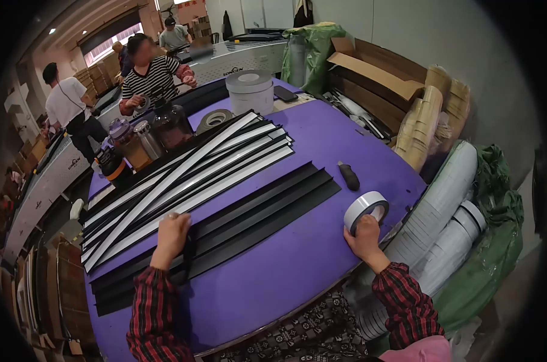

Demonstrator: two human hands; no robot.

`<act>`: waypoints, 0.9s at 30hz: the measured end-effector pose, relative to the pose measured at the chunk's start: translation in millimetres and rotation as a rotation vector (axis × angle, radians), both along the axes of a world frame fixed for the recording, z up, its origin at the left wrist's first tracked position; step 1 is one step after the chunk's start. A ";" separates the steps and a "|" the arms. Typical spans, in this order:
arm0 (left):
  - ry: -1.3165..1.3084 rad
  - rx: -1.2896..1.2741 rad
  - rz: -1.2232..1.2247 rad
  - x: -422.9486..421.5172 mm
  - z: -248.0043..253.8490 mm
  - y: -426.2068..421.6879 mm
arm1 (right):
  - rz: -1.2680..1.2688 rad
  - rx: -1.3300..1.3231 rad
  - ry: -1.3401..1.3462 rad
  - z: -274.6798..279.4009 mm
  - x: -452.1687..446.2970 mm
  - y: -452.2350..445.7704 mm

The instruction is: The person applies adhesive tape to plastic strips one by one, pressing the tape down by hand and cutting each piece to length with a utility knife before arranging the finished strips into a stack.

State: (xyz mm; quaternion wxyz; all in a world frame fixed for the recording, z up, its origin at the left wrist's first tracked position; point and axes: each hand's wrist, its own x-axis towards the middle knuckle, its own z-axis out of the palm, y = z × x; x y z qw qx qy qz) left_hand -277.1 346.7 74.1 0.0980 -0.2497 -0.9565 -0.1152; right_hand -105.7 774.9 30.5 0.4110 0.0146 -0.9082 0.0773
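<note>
My right hand (365, 238) grips a wide roll of white tape (353, 211), with fingers through its core, above the purple tabletop (273, 289) at the right. My left hand (173, 235) is closed over the near group of long black strips (258, 211); what its fingers hold, if anything, is hidden. Beyond it lies a pile of black strips with white faces (195, 175), one strip crossing diagonally on top. A small dark tool, perhaps a utility knife (349, 177), rests just beyond the tape roll.
Along the far edge stand a white bucket-like stack (249, 93), a tape roll (214, 121), a dark jar (172, 127) and several bottles. A phone (285, 93) lies behind. Wrapped rolls (436, 205) line the right edge. A person in stripes (155, 75) works opposite.
</note>
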 end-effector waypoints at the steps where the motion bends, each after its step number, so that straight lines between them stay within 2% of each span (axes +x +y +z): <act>1: 0.011 0.048 0.030 21.2 -9.8 1.3 | 0.015 0.000 -0.010 2.4 0.9 0.2; 3: 0.012 0.096 0.055 46.3 -21.6 3.5 | 0.031 0.009 0.004 6.6 1.8 -0.1; 5: 0.068 -0.033 0.160 61.8 -26.0 5.1 | 0.027 -0.041 -0.026 4.0 0.9 1.6; 7: -0.043 0.025 0.177 79.6 -23.9 13.3 | 0.019 -0.074 -0.041 12.3 5.4 -0.2; 9: -0.041 0.000 0.167 98.0 -20.9 21.9 | 0.171 -0.859 0.038 26.2 9.1 -5.7; 10: -0.048 0.000 0.165 107.6 -20.4 24.5 | 0.290 -1.088 0.030 35.1 15.0 -10.1; 11: -0.037 0.003 0.162 118.3 -20.5 25.9 | 0.277 -1.094 0.023 45.5 20.0 -19.7; 13: -0.040 0.000 0.152 134.4 -21.5 31.9 | 0.683 -1.495 0.185 63.3 26.0 -46.0; 15: 0.311 -0.132 0.227 149.4 -22.4 40.9 | 0.872 -1.674 0.138 67.5 30.4 -73.1; 17: 0.223 0.188 0.051 177.4 -2.6 68.8 | 1.007 -1.772 0.082 64.7 33.5 -100.6; 19: -0.226 0.745 -0.074 206.7 -1.4 103.4 | 1.164 -1.944 0.061 60.4 40.6 -132.0; 21: -0.568 1.361 -0.151 223.5 -14.8 132.7 | 1.242 -1.980 -0.005 56.4 45.5 -154.9; 22: -0.551 1.365 -0.115 227.0 -14.8 136.9 | 1.263 -2.011 -0.046 56.1 48.8 -163.0; 24: -0.854 1.866 -0.107 229.9 -12.6 138.2 | 1.303 -2.056 -0.126 55.1 54.2 -173.7; 27: -0.877 1.888 -0.139 239.3 -20.1 113.5 | 1.319 -1.955 -0.124 52.1 55.6 -177.5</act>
